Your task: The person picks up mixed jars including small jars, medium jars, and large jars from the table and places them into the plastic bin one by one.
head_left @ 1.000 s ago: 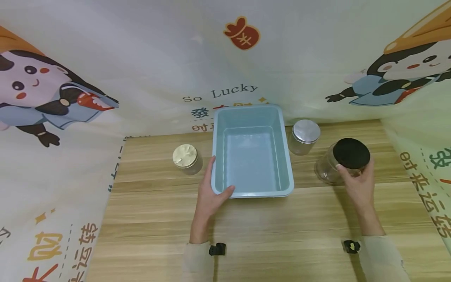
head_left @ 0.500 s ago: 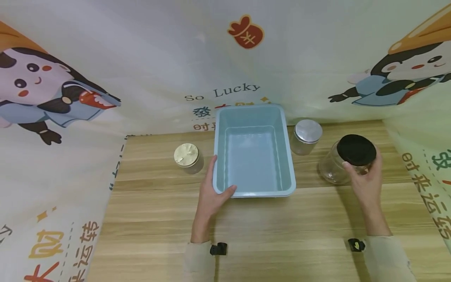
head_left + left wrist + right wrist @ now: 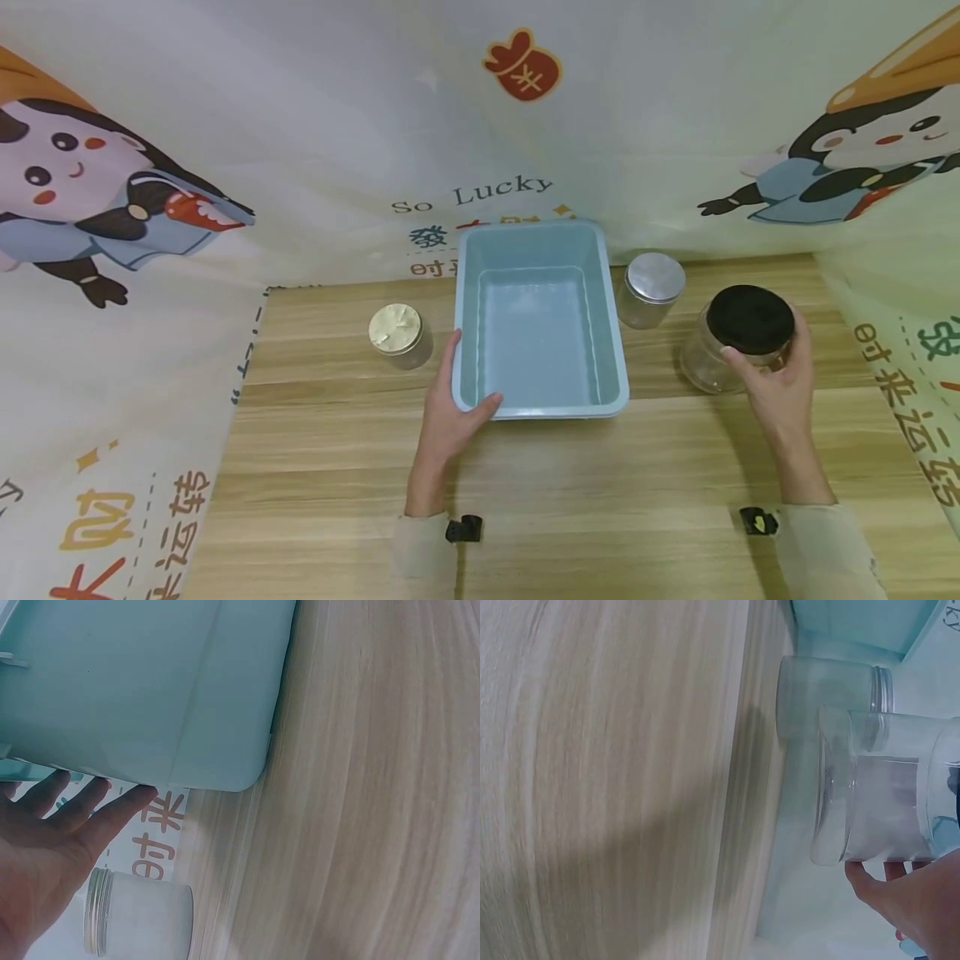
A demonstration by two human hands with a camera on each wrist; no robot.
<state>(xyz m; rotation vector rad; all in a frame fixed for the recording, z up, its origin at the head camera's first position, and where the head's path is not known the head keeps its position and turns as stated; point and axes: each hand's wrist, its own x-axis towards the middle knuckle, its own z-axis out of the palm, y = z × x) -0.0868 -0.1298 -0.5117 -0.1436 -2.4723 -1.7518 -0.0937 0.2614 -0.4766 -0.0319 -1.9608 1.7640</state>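
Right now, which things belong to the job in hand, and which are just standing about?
Apparently in the job:
light-blue rectangular plastic basin, held in left hand
clear round jar with black lid, held in right hand

Seemingly just standing about:
small jar with pale-gold lid
small jar with silver lid

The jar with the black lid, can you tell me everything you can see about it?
This jar is round and see-through, glass or plastic, with its black lid on. The right hand grips it near the lid, roughly upright and seemingly lifted off the table, right of the smaller silver-lidded jar.
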